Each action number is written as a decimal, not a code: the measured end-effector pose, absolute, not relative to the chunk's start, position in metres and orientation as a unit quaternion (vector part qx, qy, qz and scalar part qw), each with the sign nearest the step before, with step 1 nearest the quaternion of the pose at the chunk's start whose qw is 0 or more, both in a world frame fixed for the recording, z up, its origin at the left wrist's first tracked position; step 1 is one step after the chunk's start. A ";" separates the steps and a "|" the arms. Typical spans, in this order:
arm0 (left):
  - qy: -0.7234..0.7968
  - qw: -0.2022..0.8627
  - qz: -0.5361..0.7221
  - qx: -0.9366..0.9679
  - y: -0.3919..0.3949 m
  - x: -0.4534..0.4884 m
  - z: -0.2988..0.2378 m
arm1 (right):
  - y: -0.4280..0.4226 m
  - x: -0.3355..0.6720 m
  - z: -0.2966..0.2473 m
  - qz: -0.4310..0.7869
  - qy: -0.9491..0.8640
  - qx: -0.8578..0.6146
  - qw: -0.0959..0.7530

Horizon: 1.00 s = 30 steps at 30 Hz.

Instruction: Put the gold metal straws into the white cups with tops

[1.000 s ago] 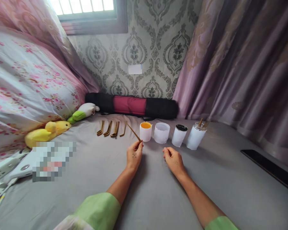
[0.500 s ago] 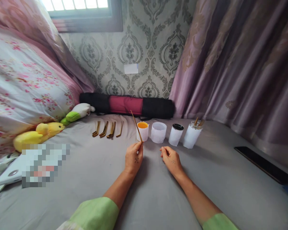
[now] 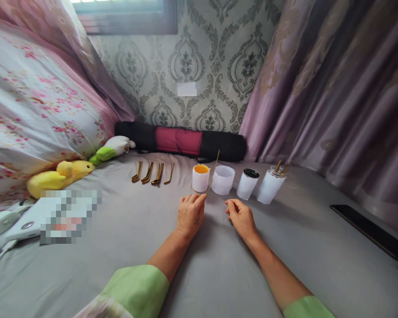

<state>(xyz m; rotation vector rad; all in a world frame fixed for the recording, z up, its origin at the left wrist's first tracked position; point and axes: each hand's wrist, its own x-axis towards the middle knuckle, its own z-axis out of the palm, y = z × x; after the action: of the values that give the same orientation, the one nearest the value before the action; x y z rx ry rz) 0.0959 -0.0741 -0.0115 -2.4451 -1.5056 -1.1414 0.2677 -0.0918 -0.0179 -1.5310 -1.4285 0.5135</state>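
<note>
My left hand (image 3: 191, 215) is closed with its fingertips around a thin gold metal straw (image 3: 217, 164), which points up and leans slightly right. The straw passes between a white-wrapped cup with an orange inside (image 3: 200, 181) and a wider white cup (image 3: 223, 184). To the right, my right hand (image 3: 241, 218) rests on the grey sheet with fingers curled, and nothing shows in it. Beyond it stand a white-wrapped can with a dark top (image 3: 247, 187) and a white-wrapped glass jar (image 3: 271, 187) with brownish sticks in it. Several bent gold straws (image 3: 157, 175) lie in small groups at the left.
A black and maroon rolled bag (image 3: 179, 140) lies along the wall. Plush toys (image 3: 61, 176), a white device (image 3: 26, 226) and a blurred-out item (image 3: 71, 218) are on the left. A black phone-like slab (image 3: 371, 232) lies far right, below the curtain (image 3: 311, 110).
My left hand has rolled over, swinging the straw from leaning left to leaning right. My right hand keeps its curled pose. The whole view has shifted slightly.
</note>
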 end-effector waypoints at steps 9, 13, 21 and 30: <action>-0.473 0.058 -0.358 -0.803 -0.075 0.096 -0.009 | -0.093 0.266 -0.016 0.237 -0.573 -0.609 0.494; -0.464 0.069 -0.355 -0.809 -0.075 0.096 -0.009 | -0.095 0.264 -0.011 0.276 -0.556 -0.594 0.511; -0.436 0.081 -0.337 -0.831 -0.078 0.098 -0.007 | -0.097 0.261 -0.005 0.340 -0.531 -0.566 0.531; -0.415 0.097 -0.306 -0.852 -0.081 0.099 -0.004 | -0.099 0.259 -0.001 0.416 -0.503 -0.517 0.554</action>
<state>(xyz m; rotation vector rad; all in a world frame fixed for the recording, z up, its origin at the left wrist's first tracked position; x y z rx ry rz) 0.0987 -0.0809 -0.0036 -2.5211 -1.2281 -0.9050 0.2589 -0.0994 -0.0009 -1.2227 -1.1882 0.9820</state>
